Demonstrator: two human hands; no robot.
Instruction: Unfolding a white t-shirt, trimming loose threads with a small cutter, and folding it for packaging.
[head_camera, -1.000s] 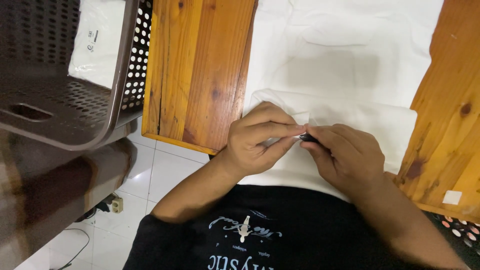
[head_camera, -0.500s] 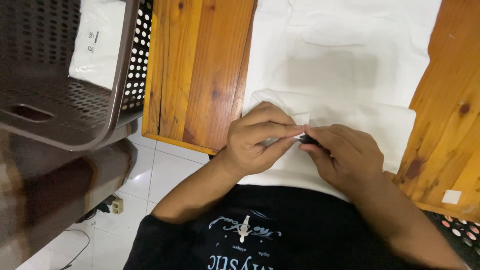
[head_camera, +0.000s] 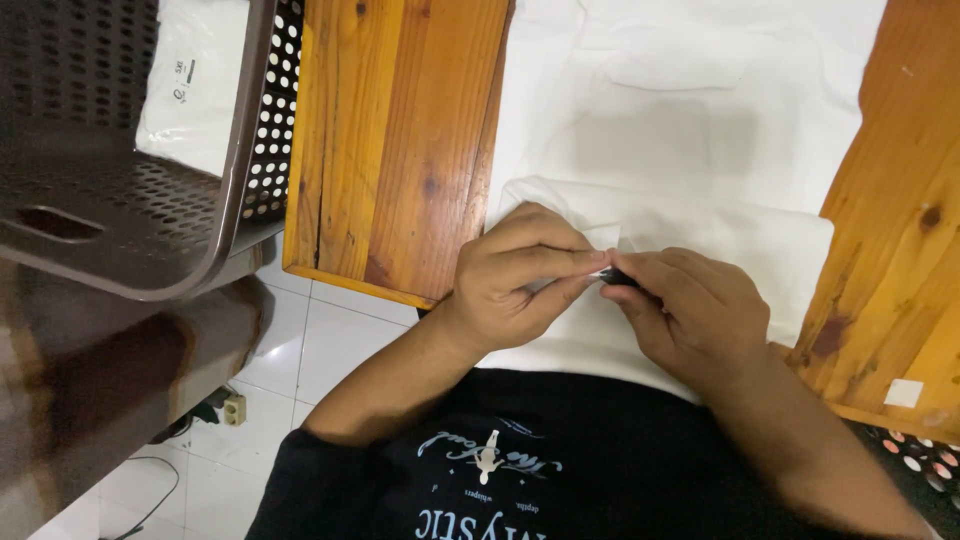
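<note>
A white garment (head_camera: 690, 130) lies spread on a wooden table (head_camera: 400, 150), with a folded edge near me. My left hand (head_camera: 520, 275) pinches a small white tag (head_camera: 603, 237) at the garment's near edge. My right hand (head_camera: 690, 310) meets it fingertip to fingertip and grips a small dark tool (head_camera: 622, 277), mostly hidden by the fingers. Both hands rest on the cloth close to my dark shirt.
A brown perforated plastic basket (head_camera: 130, 200) stands at the left and holds a white bagged item (head_camera: 195, 80). White floor tiles (head_camera: 320, 340) show below the table edge, with a wall plug (head_camera: 234, 408) and cable. A small white sticker (head_camera: 903, 392) sits on the table's right part.
</note>
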